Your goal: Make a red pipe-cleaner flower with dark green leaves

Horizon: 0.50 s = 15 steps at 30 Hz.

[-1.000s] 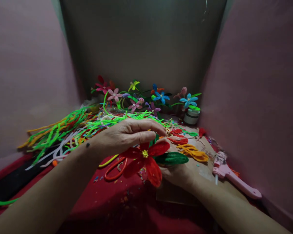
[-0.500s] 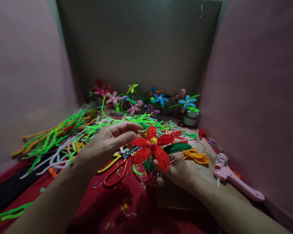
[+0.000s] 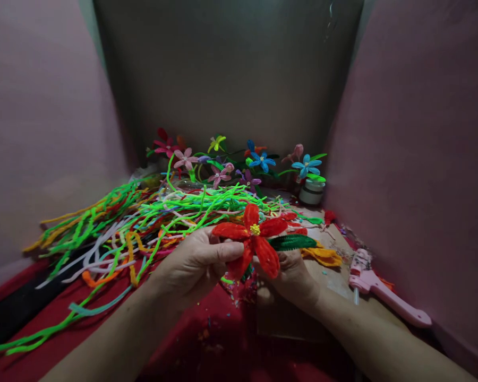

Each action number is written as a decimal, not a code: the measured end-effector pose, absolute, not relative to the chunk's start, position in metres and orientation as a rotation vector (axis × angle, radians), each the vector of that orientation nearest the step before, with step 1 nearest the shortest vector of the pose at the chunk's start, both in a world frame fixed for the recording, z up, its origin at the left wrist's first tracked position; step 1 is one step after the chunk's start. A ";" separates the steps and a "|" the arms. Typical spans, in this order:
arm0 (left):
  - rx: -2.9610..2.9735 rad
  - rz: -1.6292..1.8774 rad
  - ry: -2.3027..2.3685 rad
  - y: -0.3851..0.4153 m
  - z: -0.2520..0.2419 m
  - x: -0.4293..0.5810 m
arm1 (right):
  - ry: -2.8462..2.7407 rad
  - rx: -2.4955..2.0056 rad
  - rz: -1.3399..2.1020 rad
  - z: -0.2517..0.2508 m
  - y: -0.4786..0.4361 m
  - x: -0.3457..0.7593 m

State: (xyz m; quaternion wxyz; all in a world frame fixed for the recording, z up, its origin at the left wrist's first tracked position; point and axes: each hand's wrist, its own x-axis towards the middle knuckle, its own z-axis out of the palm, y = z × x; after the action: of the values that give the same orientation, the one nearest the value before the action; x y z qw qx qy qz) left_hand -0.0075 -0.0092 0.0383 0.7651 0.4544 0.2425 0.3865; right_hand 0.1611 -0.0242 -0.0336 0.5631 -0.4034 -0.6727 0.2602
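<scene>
A red pipe-cleaner flower with a yellow centre faces up between my two hands. My left hand pinches its lower left petal, the thumb lying over the petal and the fingers beneath. Behind the flower, my right hand is closed around its underside; the stem and most of those fingers are hidden by the petals. A dark green leaf sticks out to the right above my right hand.
Loose pipe cleaners are heaped behind and to the left. Finished flowers line the back wall, beside a small jar. A pink glue gun lies at right, near an orange-yellow bundle. Scraps dot the red cloth.
My left hand has come down and right from above the pliers and closed on the lower left petal, now covering the pliers. The flower has barely shifted in my right hand.
</scene>
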 end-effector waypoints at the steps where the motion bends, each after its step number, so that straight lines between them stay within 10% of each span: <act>1: 0.941 0.871 0.523 -0.011 0.037 -0.005 | -1.578 -0.963 0.607 -0.034 -0.025 0.161; 15: 0.877 0.904 0.408 -0.015 0.040 0.009 | -1.630 -0.945 0.621 -0.020 -0.027 0.158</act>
State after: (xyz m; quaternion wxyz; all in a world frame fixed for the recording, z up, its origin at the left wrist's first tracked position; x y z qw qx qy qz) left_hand 0.0094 -0.0146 0.0403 0.7887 0.4071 0.1895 0.4199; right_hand 0.1585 -0.0269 -0.0203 0.5471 -0.3989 -0.6876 0.2622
